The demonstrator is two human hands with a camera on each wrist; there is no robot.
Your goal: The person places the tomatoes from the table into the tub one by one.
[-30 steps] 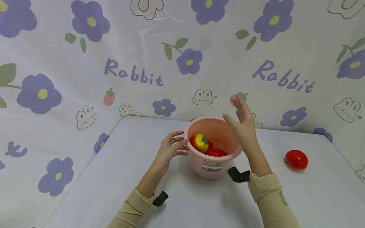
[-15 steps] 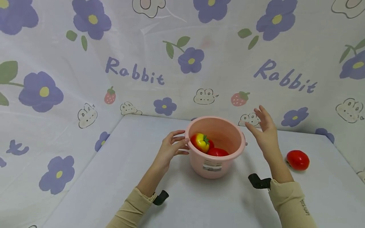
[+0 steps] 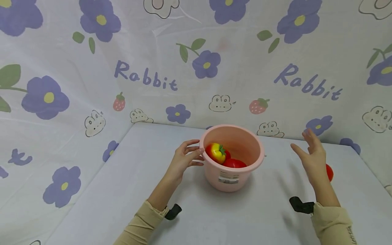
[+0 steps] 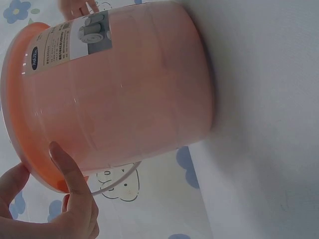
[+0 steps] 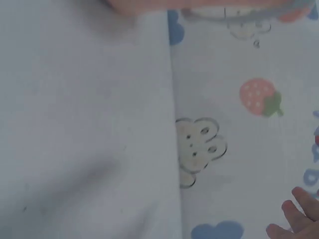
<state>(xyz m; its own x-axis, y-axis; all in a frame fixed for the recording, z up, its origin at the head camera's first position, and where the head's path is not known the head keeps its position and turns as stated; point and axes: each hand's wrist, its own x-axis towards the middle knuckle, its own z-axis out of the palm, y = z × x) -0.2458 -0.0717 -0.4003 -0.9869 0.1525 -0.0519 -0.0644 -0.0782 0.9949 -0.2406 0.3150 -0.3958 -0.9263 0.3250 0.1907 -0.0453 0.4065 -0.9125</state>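
Observation:
A pink plastic bucket (image 3: 228, 180) stands upright on the white table. Inside it lie a red-and-yellow bell pepper (image 3: 216, 153) and a smooth red tomato-like piece (image 3: 234, 163), with more red behind the pepper. My left hand (image 3: 180, 161) holds the bucket's left rim; in the left wrist view its thumb (image 4: 14, 181) meets the rim while a finger (image 4: 70, 172) presses under it. Off to the right, my right hand (image 3: 313, 160) hovers empty, thumb and fingers spread. Behind it a red, tomato-like fruit (image 3: 329, 172) on the table is mostly hidden.
A white cloth (image 3: 147, 78) printed with flowers and rabbits hangs behind the table (image 3: 107, 211) and along its left side. The bucket's thin handle (image 4: 117, 181) hangs at its far side. Each wrist carries a black camera mount (image 3: 301, 205).
My right hand has travelled from above the bucket's right rim out to the right, and now covers most of the red fruit. The left hand and the bucket have stayed in place.

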